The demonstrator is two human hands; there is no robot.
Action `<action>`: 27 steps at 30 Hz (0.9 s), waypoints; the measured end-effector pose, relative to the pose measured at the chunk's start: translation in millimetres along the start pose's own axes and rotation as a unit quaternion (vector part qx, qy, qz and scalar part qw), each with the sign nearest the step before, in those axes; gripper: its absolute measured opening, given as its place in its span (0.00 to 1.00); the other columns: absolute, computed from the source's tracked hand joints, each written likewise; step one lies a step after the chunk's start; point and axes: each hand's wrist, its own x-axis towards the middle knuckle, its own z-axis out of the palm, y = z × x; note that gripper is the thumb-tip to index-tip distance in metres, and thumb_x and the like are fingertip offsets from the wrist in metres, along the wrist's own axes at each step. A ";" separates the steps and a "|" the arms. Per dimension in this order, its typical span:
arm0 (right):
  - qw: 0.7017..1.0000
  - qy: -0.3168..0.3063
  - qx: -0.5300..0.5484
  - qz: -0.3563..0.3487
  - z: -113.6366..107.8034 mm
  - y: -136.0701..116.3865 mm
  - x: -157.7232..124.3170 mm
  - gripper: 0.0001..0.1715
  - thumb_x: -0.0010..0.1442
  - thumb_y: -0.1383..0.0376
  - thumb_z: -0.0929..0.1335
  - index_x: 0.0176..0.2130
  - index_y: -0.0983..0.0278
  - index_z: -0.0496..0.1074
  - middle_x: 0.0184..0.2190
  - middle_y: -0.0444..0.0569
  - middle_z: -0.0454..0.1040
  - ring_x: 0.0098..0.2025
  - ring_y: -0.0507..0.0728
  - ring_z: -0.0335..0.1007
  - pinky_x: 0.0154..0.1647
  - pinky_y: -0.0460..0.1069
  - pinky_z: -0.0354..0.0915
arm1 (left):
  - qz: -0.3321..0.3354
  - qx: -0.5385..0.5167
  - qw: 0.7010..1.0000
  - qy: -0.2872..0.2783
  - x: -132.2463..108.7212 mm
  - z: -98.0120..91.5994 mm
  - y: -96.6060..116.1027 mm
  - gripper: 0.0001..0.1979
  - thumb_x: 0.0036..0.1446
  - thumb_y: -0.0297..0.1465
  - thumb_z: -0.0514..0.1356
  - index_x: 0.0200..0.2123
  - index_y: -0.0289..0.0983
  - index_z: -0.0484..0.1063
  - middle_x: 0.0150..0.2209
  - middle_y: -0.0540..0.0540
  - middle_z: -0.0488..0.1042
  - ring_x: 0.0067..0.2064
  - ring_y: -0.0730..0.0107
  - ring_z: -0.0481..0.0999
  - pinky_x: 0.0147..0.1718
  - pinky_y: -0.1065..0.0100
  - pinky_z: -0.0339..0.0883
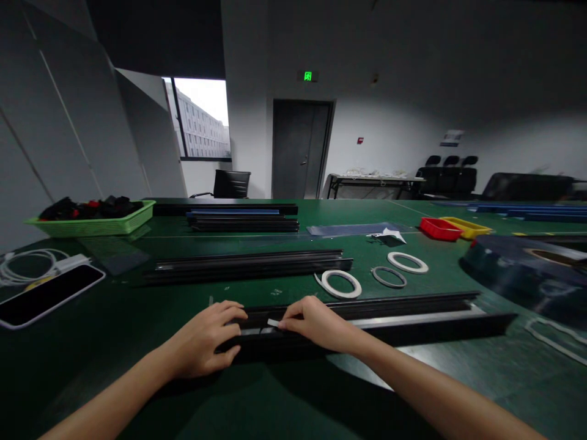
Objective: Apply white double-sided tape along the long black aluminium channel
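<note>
Two hands (204, 343) (316, 322) on one rail (413, 325), three rings (342, 295) (389, 286) (408, 271)

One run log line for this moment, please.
left hand grips black rail end | right hand pinches white tape piece on rail | green table

Pretty dim room tbh: white walls (413, 91), a bright window (204, 119) back left, dark door (300, 150) under a green exit sign (307, 76), black chairs (452, 174) far right.

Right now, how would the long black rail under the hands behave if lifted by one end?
The long black rail probably stays stiff: its edges run straight. Held at one end it would likely tip, being so long.
</note>
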 end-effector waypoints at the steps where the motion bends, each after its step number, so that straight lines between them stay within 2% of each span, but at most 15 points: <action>1: 1.000 0.000 0.002 -0.005 0.0 -0.2 0.0 0.17 0.57 0.58 0.64 0.32 0.65 0.77 0.29 0.46 0.77 0.30 0.53 0.69 0.31 0.45 0.59 | 0.000 0.001 1.000 -0.002 0.0 0.4 -0.6 0.07 0.53 0.33 0.56 0.36 0.38 0.71 0.50 0.43 0.67 0.55 0.54 0.61 0.51 0.51 0.60; 12: 0.999 0.007 -0.019 -0.027 -1.7 -1.3 0.0 0.16 0.59 0.63 0.61 0.35 0.64 0.76 0.32 0.48 0.76 0.33 0.54 0.69 0.35 0.45 0.60 | -0.011 0.004 1.000 -0.005 -1.0 -1.1 -0.1 0.08 0.54 0.33 0.56 0.36 0.40 0.71 0.50 0.44 0.68 0.55 0.54 0.62 0.51 0.51 0.60; 18: 0.999 0.019 -0.023 -0.024 -2.3 -1.8 -0.3 0.14 0.58 0.64 0.62 0.35 0.63 0.75 0.34 0.47 0.76 0.35 0.54 0.69 0.36 0.45 0.60 | 0.001 -0.002 1.000 0.012 -1.0 -0.3 -2.1 0.08 0.54 0.34 0.56 0.36 0.39 0.72 0.49 0.43 0.69 0.54 0.55 0.62 0.51 0.53 0.61; 24: 0.999 0.024 -0.024 0.026 -1.9 -0.4 -0.1 0.12 0.56 0.61 0.64 0.32 0.65 0.74 0.23 0.45 0.73 0.26 0.51 0.66 0.26 0.44 0.55 | -0.009 -0.003 1.000 -0.011 -0.7 -1.5 -2.4 0.09 0.55 0.34 0.56 0.37 0.39 0.71 0.50 0.43 0.68 0.55 0.55 0.62 0.52 0.52 0.60; 27: 0.999 0.022 -0.021 0.037 -1.9 0.0 0.3 0.13 0.55 0.59 0.65 0.30 0.66 0.72 0.22 0.44 0.71 0.25 0.51 0.64 0.25 0.44 0.54 | -0.004 -0.002 1.000 -0.004 -1.0 -0.5 -2.6 0.09 0.54 0.34 0.56 0.37 0.39 0.72 0.50 0.43 0.68 0.55 0.54 0.62 0.51 0.52 0.61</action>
